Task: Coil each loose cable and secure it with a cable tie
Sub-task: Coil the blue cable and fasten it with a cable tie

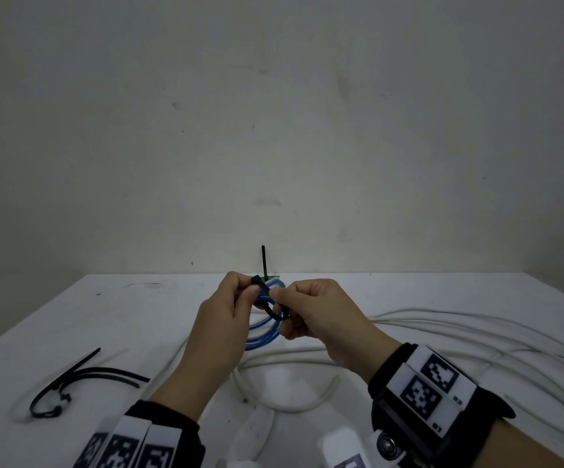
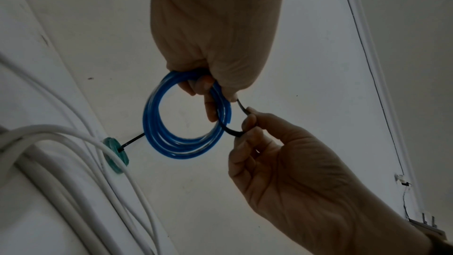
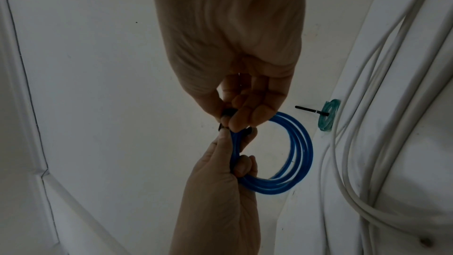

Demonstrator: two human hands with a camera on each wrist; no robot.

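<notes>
A blue cable coil (image 1: 263,334) hangs above the table between both hands. My left hand (image 1: 253,292) grips the coil's top, fingers curled through it (image 2: 215,92), and also holds one end of a black cable tie (image 1: 275,313). The tie (image 2: 230,131) curves around the coil's strands. My right hand (image 1: 282,310) pinches the tie's other part between thumb and fingers (image 2: 248,121) (image 3: 235,117). In the right wrist view the coil (image 3: 301,152) shows as a round ring of several turns. The tie's ends are hidden by fingers.
A green coil (image 1: 275,278) with a black tie (image 1: 263,261) sticking up lies at the table's far edge by the wall. A long loose white cable (image 1: 442,319) sprawls across the right and middle. Spare black ties (image 1: 81,376) lie at the left on the white table (image 1: 138,315).
</notes>
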